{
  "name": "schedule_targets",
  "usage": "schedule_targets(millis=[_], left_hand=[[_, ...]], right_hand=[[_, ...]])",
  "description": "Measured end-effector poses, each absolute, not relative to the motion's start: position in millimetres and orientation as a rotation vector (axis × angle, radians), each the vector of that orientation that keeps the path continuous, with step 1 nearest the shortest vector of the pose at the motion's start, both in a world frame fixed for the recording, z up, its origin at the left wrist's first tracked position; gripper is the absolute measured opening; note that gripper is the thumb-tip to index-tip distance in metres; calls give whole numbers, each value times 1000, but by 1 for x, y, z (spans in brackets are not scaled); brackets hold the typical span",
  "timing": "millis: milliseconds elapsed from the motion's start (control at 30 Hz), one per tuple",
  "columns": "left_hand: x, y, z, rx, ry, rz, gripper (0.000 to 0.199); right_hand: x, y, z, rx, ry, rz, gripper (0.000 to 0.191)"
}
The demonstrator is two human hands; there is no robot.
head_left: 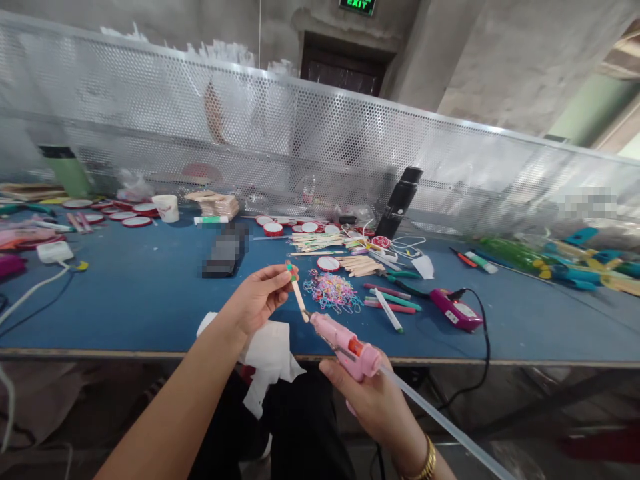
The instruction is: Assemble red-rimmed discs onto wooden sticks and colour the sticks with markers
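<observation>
My left hand (261, 293) pinches the upper end of a wooden stick (299, 298), which has green and red marks near the fingers. The stick slants down to the right. My right hand (373, 400) is wrapped round a pink glue gun (345, 343), with a long clear glue stick (445, 423) coming out of its back. The gun's nozzle is at the lower end of the wooden stick. Behind them lies a pile of small colourful rubber bands or clips (334, 291). White tissue (270, 350) hangs over the table edge below my left hand.
On the blue table (150, 313) lie several pens (387, 310), wooden sticks (361, 266), red-rimmed discs (329, 264), a purple device (456, 311) with a black cable and a dark blurred object (226, 250). A black bottle (399, 203) leans by the perforated metal screen (280, 133).
</observation>
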State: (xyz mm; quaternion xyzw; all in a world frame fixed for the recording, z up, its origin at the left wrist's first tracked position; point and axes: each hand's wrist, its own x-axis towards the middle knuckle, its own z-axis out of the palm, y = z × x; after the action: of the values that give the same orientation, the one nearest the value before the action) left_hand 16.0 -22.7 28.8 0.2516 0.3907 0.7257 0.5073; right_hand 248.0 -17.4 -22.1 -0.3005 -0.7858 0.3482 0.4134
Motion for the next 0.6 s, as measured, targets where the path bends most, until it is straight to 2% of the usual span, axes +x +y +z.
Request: schedule_targets(millis=[600], left_hand=[[13,-22,26,621,912,1757,7]], right_hand=[[258,-19,-33,-784,-2009,979,34]])
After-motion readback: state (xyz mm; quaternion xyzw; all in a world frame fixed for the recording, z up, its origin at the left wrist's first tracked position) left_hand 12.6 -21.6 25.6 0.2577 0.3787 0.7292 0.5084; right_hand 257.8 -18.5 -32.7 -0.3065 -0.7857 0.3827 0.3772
